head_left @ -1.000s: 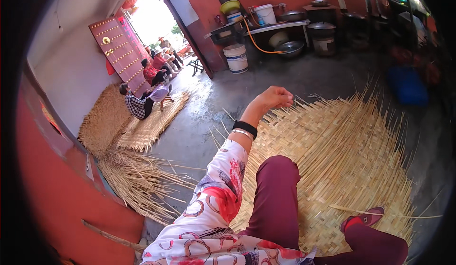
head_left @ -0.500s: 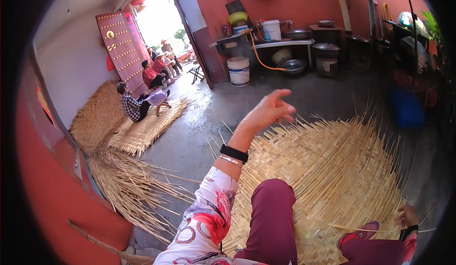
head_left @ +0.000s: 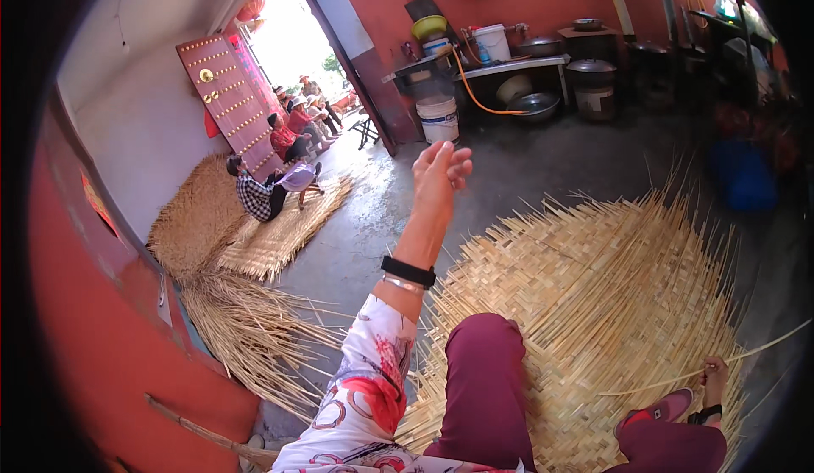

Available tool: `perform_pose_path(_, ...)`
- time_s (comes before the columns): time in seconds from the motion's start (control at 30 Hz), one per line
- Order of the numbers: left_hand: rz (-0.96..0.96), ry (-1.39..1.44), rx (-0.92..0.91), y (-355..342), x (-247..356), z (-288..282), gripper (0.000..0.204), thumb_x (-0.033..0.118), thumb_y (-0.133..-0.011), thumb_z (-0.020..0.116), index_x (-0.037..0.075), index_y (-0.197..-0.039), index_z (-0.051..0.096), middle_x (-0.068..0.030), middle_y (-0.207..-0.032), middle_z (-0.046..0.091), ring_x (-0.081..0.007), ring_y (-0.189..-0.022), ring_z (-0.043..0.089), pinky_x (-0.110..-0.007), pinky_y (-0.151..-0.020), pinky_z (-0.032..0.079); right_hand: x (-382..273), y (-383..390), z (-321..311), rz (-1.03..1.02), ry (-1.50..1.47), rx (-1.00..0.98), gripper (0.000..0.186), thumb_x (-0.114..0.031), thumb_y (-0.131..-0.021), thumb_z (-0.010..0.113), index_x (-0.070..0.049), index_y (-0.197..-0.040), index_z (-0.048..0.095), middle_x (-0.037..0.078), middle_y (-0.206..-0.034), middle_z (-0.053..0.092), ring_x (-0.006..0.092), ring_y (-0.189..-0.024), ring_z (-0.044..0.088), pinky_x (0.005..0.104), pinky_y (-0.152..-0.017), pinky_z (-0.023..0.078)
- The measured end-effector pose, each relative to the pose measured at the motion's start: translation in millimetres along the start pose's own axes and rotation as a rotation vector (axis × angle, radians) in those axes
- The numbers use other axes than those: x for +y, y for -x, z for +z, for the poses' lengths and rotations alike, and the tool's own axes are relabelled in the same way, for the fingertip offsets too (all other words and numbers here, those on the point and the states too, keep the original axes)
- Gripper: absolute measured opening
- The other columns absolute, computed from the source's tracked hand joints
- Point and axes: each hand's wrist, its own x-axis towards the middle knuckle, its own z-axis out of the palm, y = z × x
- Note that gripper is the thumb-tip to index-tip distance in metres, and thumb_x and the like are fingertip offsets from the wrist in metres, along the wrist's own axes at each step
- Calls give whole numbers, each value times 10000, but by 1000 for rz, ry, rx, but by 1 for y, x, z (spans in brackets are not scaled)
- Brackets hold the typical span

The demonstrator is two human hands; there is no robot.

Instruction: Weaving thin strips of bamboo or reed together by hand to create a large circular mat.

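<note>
My left hand (head_left: pixel 439 169) is raised at the centre above the grey floor, its fingers loosely curled together with nothing visible in them. Low at the right, my right hand (head_left: pixel 714 370) grips a long pale strip (head_left: pixel 768 342) that arcs over the weaving. Beneath both my maroon-trousered legs (head_left: pixel 483 380) spreads a rounded woven mat (head_left: pixel 585 278) of pale splints, with loose ends bristling round its edge and long strips lying over its right half. My right foot, in a red shoe (head_left: pixel 666 407), rests on it.
More woven mats (head_left: pixel 191 214) and loose splints (head_left: pixel 254 329) lie along the left wall. A seated person (head_left: pixel 259 193) and several others are by the open studded door (head_left: pixel 229 100). A bucket (head_left: pixel 438 119), basins (head_left: pixel 536 105), pots and a blue object (head_left: pixel 744 176) line the back and right.
My left hand has swung left and up, its fingers curling in from spread. My right hand has come into view and moved up slightly, lifting the strip's far end.
</note>
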Motion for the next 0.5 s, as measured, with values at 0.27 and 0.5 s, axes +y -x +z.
perform_pose_path(0.27, -37, 67, -65, -13, 11, 7, 340, 206, -908, 589, 47, -1190, 486, -143, -932, 666, -146, -683, 639, -240, -518, 446, 75, -17, -58, 205, 91, 273, 174, 16, -869, 469, -28, -984, 592, 38, -659, 565, 99, -413, 477, 243, -355, 350)
perform_pose_path(0.5, -181, 5, -75, 1, 7, -28, 326, 204, -913, 588, 38, -1186, 521, -119, -896, 662, -128, -700, 623, -227, -527, 441, 96, 38, -56, 209, 360, 398, 217, -41, -889, 488, -36, -1098, 547, 42, -641, 552, 105, -379, 451, 253, -339, 340)
